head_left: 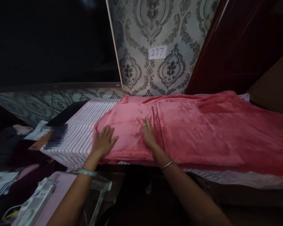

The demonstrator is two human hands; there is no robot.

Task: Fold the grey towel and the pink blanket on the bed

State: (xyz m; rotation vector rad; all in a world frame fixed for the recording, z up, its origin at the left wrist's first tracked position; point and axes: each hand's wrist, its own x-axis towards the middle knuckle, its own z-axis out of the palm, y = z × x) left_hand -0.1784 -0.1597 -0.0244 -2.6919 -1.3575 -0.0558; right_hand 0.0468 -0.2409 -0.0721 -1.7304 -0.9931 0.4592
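Observation:
A pink plush blanket (pixel 202 128) lies spread over a board covered in a pink, grey and white striped cloth (pixel 81 131). My left hand (pixel 104 141) lies flat with fingers spread on the blanket's left end, at its edge. My right hand (pixel 149 134) rests flat on the blanket beside a lengthwise fold, fingers stretched out. Both wrists wear bangles. Neither hand holds anything.
A paper label reading 277 (pixel 157 52) is stuck on the patterned wall (pixel 153 37) behind. A dark panel (pixel 49 40) fills the upper left. Clothes pile up at the left (pixel 11 147). A white appliance (pixel 35 201) sits lower left. A pixelated patch (pixel 55 135) lies on the striped cloth.

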